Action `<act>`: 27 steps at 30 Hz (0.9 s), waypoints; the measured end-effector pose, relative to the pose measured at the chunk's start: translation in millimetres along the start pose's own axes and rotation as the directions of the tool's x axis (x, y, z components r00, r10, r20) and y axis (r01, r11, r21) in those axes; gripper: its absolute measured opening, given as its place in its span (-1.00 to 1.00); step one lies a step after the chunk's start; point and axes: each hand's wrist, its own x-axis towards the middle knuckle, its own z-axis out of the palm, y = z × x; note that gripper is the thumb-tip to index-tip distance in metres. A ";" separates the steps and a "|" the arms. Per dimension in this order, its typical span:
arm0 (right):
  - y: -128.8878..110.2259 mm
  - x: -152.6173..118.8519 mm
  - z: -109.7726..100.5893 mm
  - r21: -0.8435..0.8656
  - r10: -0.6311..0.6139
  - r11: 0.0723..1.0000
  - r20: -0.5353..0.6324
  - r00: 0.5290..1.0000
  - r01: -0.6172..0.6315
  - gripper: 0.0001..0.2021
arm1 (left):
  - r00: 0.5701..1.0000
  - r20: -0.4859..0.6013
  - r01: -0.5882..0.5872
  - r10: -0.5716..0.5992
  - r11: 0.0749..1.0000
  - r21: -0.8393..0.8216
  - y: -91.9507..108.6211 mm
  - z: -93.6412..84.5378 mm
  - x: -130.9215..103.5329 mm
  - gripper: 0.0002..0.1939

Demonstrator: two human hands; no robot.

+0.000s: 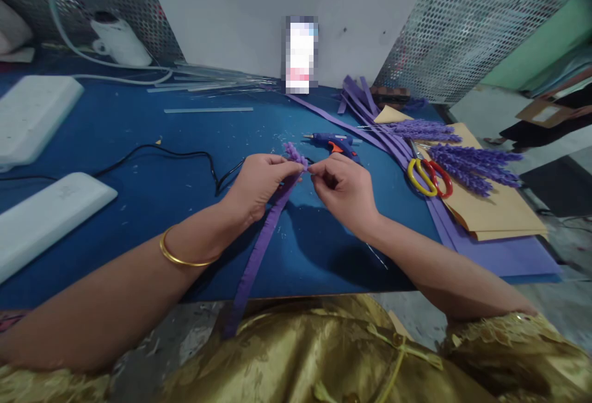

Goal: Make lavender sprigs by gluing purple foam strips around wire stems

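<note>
A long purple strip [259, 254] hangs from my left hand [263, 181], whose thumb and fingers pinch its upper end. The strip runs down over the table's front edge. A small fluffy purple flower tip [294, 154] rises just above the pinch. Close on the right, my right hand [345, 190] has its fingers pressed together at the base of the flower tip; what they hold is too small to make out. A thin wire [378, 256] shows below my right wrist. Behind my right hand lies a blue glue gun [333, 139] with an orange trigger.
Scissors [429, 178], finished purple flower stems [476, 166], brown paper [504, 212] and purple strips [370, 126] lie at the right. White power blocks [55, 221] and a black cable [176, 153] are at the left. A phone [301, 55] stands behind; a person is far right.
</note>
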 end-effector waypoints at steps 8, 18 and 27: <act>1.2 3.5 -3.7 0.050 0.059 0.997 0.056 0.997 -0.061 -0.88 | 0.998 0.031 0.060 -0.057 0.994 -0.095 1.0 -0.7 0.6 -0.82; 12.4 28.8 -26.0 0.490 0.325 0.748 0.316 0.891 -0.447 -0.76 | 0.971 0.226 0.106 -0.075 0.986 -0.131 3.5 2.5 -7.2 -0.78; 7.5 23.7 -17.9 0.567 0.435 0.562 0.417 0.798 -0.603 -0.68 | 0.996 0.072 0.058 -0.046 0.982 -0.181 1.2 3.0 -4.3 -0.75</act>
